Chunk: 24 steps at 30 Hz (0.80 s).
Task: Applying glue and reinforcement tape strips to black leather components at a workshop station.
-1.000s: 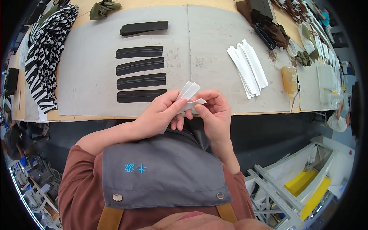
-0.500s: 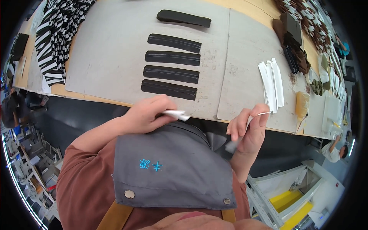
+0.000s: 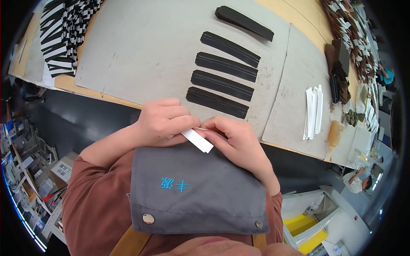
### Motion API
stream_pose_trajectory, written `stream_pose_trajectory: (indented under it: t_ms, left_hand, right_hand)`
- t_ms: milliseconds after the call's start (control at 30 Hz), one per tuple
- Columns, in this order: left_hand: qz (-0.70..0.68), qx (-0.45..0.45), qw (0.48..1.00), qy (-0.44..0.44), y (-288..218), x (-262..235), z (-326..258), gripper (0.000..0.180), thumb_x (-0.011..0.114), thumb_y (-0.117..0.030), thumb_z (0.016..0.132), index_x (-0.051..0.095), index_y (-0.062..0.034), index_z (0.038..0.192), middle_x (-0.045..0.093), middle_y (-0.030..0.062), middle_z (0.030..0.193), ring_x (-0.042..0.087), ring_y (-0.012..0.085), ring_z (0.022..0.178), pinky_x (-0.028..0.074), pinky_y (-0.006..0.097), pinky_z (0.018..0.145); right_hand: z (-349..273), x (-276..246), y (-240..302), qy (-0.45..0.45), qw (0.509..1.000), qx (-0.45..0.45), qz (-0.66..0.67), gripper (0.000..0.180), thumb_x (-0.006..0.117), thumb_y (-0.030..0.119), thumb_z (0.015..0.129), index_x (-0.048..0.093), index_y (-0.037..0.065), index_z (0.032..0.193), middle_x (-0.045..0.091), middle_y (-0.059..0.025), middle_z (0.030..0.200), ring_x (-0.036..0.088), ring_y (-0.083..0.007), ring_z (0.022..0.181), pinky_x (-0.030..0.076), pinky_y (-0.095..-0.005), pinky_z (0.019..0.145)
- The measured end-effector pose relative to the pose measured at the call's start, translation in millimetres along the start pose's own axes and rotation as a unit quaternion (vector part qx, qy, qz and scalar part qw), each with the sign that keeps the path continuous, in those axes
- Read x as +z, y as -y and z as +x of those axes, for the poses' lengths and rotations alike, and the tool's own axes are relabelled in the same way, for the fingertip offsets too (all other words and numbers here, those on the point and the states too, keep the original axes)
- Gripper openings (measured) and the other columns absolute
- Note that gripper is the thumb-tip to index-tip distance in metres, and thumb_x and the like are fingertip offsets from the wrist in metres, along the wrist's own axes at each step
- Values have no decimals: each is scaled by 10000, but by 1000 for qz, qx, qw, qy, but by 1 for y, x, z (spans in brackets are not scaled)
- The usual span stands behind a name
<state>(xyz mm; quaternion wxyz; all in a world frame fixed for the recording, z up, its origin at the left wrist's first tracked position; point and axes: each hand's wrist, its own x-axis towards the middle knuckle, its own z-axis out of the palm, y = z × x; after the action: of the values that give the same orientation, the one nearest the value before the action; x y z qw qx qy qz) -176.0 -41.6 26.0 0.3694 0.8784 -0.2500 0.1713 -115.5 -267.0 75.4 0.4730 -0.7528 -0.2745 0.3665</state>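
In front of my apron, my left hand (image 3: 164, 123) is closed round a few flat white strips (image 3: 198, 141), whose ends stick out past the fingertips. My right hand (image 3: 237, 143) meets it from the other side, thumb and forefinger pinching the thin edge of a white strip beside the left fingertips. How much of that strip lies inside the hands is hidden. Just beyond my hands, several black strips (image 3: 218, 103) lie in a row on the grey table mat (image 3: 141, 64), most with a lengthwise seam line. A thicker black piece (image 3: 244, 24) lies farthest away.
A pile of white strips (image 3: 314, 113) lies at the right, near a bottle of yellowish liquid (image 3: 335, 134). Dark and brown pieces (image 3: 339, 64) are behind it. Black-and-white strips (image 3: 64, 38) heap at the far left. The wooden table edge (image 3: 109, 98) runs before me.
My right hand has moved left from beside the white pile to meet my left hand, bringing its white strip along. The view has turned, so the table appears shifted right.
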Motion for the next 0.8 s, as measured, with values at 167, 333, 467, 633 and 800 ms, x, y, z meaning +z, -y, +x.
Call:
stream_pose_trajectory:
  t_ms: [167,333,467,633,800]
  left_hand:
    - [3,2,1000,-9,12,-6,-10,195,837,-312,813,708,-169,838,544,-46,663,469,141,549,371,282,481]
    - [86,8,996,0,22,-11,-22,164,817,-298,826,722,-170,861,504,-55,656,433,132,543,350,275,475]
    - [162,12,987,-20,29,-8,-29,164,794,-239,820,770,-183,972,487,-71,681,424,111,569,341,263,482]
    - [177,12,984,-11,34,-7,-30,240,783,-208,802,786,-183,1040,477,-77,701,419,97,590,341,255,492]
    - [167,8,986,2,38,-4,-31,242,775,-204,803,783,-183,1044,466,-74,704,424,95,600,346,254,494]
  right_hand:
    - [9,9,-1,-76,996,-9,-41,105,706,127,974,703,26,1002,707,-114,923,695,-263,806,540,-340,702]
    - [17,10,-4,-156,980,-5,-123,84,726,95,951,704,19,981,683,-100,865,676,-256,757,533,-339,660]
    - [28,13,-10,-189,970,-12,-152,107,729,113,949,698,15,920,689,-105,833,680,-260,745,531,-344,651]
    - [40,18,-16,-217,956,-12,-199,132,738,158,938,702,42,886,710,-87,843,691,-260,751,528,-360,639]
    - [46,22,-18,-218,954,-1,-207,136,740,173,935,705,53,883,709,-72,842,688,-258,735,526,-360,632]
